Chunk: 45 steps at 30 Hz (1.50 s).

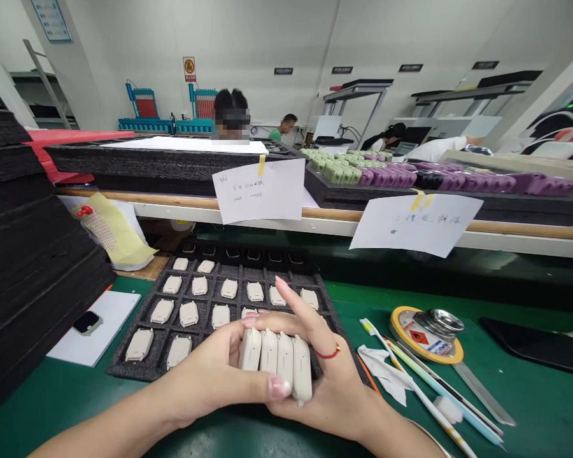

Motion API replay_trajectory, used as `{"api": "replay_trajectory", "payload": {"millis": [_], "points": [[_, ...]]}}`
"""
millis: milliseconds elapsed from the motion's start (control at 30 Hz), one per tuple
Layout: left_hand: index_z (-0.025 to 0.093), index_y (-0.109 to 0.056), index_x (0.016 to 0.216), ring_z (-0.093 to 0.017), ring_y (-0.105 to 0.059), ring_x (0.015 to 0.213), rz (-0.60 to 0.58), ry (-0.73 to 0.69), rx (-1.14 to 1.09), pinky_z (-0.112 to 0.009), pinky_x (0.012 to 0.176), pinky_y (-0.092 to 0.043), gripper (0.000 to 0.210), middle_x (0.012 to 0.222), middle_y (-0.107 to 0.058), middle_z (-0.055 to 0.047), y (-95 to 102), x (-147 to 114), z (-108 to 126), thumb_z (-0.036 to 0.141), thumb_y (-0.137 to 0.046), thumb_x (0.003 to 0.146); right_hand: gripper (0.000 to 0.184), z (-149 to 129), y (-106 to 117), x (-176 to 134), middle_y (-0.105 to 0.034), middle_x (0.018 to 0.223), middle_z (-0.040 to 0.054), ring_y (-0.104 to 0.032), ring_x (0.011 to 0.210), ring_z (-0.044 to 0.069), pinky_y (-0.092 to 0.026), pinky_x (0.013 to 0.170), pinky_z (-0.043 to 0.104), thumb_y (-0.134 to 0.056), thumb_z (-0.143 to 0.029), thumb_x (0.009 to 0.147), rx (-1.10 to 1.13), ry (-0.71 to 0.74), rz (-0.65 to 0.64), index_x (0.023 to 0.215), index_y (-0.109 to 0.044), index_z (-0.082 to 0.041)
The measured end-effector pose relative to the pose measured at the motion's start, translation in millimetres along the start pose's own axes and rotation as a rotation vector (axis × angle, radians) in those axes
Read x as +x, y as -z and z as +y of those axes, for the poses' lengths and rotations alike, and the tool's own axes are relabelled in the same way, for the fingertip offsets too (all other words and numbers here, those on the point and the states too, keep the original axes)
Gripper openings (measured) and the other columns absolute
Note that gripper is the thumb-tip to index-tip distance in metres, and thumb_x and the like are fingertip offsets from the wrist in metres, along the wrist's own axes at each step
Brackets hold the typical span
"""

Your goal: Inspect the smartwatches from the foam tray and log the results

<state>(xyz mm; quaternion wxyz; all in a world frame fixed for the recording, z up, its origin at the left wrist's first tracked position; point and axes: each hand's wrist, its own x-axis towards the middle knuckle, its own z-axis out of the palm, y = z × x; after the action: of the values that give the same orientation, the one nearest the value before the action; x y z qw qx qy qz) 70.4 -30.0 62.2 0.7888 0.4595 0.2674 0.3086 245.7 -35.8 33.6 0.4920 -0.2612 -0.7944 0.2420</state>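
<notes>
Both hands are wrapped round a row of several cream-coloured watch cases [285, 366] standing on edge side by side. My left hand [214, 375] has its thumb across their near lower side, and its fingers reach over the far side. Under and behind the row lies my right hand [339, 381], gripping from the right with its index finger pointing up; a red cord circles that finger. Just beyond the hands, a black foam tray [138, 371] holds similar cases in its compartments. Some of its front compartments are hidden by my hands.
To the right lie a toothbrush [434, 407], tweezers, white tissue [386, 372], a yellow-rimmed round container [427, 334] and a black phone-like slab [535, 343]. A stack of black foam trays [38, 267] rises at left. A loaded shelf [329, 222] spans the back; people sit beyond.
</notes>
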Motion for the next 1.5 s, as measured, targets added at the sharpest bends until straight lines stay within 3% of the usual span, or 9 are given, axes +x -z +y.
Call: {"api": "replay_trajectory", "payload": {"millis": [167, 400, 533, 833, 1067, 1200, 1333, 1433, 1500], "points": [[0.020, -0.068, 0.107, -0.014, -0.059, 0.088, -0.081, -0.027, 0.131, -0.025, 0.079, -0.048, 0.046, 0.093, -0.065, 0.001, 2.1, 2.5, -2.1, 0.016, -0.086, 0.066, 0.096, -2.0, -0.3, -0.4, -0.070, 0.123, 0.0090, -0.065, 0.118, 0.024, -0.053, 0.104, 0.037, -0.073, -0.038, 0.086, -0.017, 0.013, -0.034, 0.158, -0.011, -0.025], [0.023, -0.061, 0.118, -0.024, -0.062, 0.113, 0.131, -0.096, 0.285, -0.035, 0.097, -0.049, 0.064, 0.117, -0.069, -0.002, 4.4, 1.3, -14.9, 0.020, -0.089, 0.061, 0.090, -4.9, -3.4, -0.7, -0.057, 0.141, 0.0111, -0.048, 0.137, 0.026, -0.039, 0.116, 0.045, -0.067, -0.026, 0.090, -0.212, 0.147, -0.097, 0.158, -0.009, -0.023], [0.028, -0.067, 0.110, -0.018, -0.068, 0.100, 0.211, -0.257, 0.572, -0.026, 0.086, -0.053, 0.049, 0.109, -0.073, 0.002, 2.6, -5.1, -11.0, 0.024, -0.088, 0.066, 0.095, -5.6, -2.8, -6.8, -0.043, 0.152, 0.0128, -0.036, 0.144, 0.031, -0.028, 0.121, 0.054, -0.069, -0.051, 0.086, -0.141, 0.165, 0.027, 0.157, -0.012, -0.025], [0.031, -0.061, 0.115, -0.018, -0.067, 0.113, 0.055, -0.755, 0.926, -0.033, 0.109, -0.043, 0.046, 0.114, -0.075, 0.004, 6.9, -5.8, -14.5, 0.006, -0.072, 0.077, 0.076, -4.6, 7.6, -1.8, -0.065, 0.123, 0.0092, -0.065, 0.112, 0.027, -0.051, 0.100, 0.045, -0.042, -0.074, 0.089, 0.535, -0.482, -0.029, 0.149, -0.035, -0.028], [0.026, -0.064, 0.109, -0.022, -0.068, 0.105, 0.029, -0.796, 0.891, -0.038, 0.106, -0.045, 0.027, 0.108, -0.074, -0.003, 10.4, 5.9, -23.7, 0.031, -0.074, 0.084, 0.106, -8.1, -2.7, -1.8, -0.062, 0.133, 0.0081, -0.056, 0.128, 0.026, -0.039, 0.113, 0.044, -0.090, -0.046, 0.062, 0.632, -0.617, -0.085, 0.149, -0.032, -0.029], [0.030, -0.060, 0.123, -0.025, -0.055, 0.122, 0.040, -0.656, 0.922, -0.039, 0.104, -0.046, 0.038, 0.125, -0.060, -0.007, 13.3, 3.6, -27.7, 0.032, -0.070, 0.086, 0.111, -4.8, -9.6, -2.6, -0.062, 0.134, 0.0056, -0.058, 0.125, 0.026, -0.044, 0.109, 0.041, -0.094, -0.026, 0.057, 0.489, -0.573, 0.013, 0.149, -0.033, -0.033], [0.045, -0.020, 0.148, -0.030, -0.039, 0.139, 0.109, -0.358, 0.864, -0.048, 0.112, -0.037, 0.095, 0.154, -0.030, -0.007, 8.0, -7.0, -22.0, 0.021, -0.078, 0.077, 0.119, -3.0, -10.4, -5.0, -0.072, 0.112, 0.0009, -0.071, 0.099, 0.022, -0.053, 0.098, 0.039, -0.092, -0.023, 0.062, 0.354, -0.428, 0.089, 0.155, -0.018, -0.036], [0.048, 0.005, 0.150, -0.029, -0.048, 0.133, 0.047, -0.102, 0.477, -0.048, 0.108, -0.041, 0.127, 0.152, -0.038, -0.009, 2.1, -10.1, -14.7, 0.027, -0.088, 0.067, 0.120, -3.5, -7.4, -6.1, -0.073, 0.110, -0.0008, -0.072, 0.098, 0.020, -0.055, 0.096, 0.034, -0.091, -0.020, 0.064, 0.260, -0.284, 0.118, 0.155, -0.015, -0.039], [0.039, -0.009, 0.152, -0.028, -0.057, 0.124, 0.011, -0.025, 0.213, -0.044, 0.102, -0.046, 0.115, 0.138, -0.053, -0.011, -0.2, -7.8, -11.0, 0.032, -0.087, 0.069, 0.115, -4.0, -5.0, -5.9, -0.072, 0.116, 0.0010, -0.071, 0.102, 0.020, -0.055, 0.098, 0.034, -0.089, -0.025, 0.069, 0.191, -0.197, 0.121, 0.155, -0.014, -0.038]]}}
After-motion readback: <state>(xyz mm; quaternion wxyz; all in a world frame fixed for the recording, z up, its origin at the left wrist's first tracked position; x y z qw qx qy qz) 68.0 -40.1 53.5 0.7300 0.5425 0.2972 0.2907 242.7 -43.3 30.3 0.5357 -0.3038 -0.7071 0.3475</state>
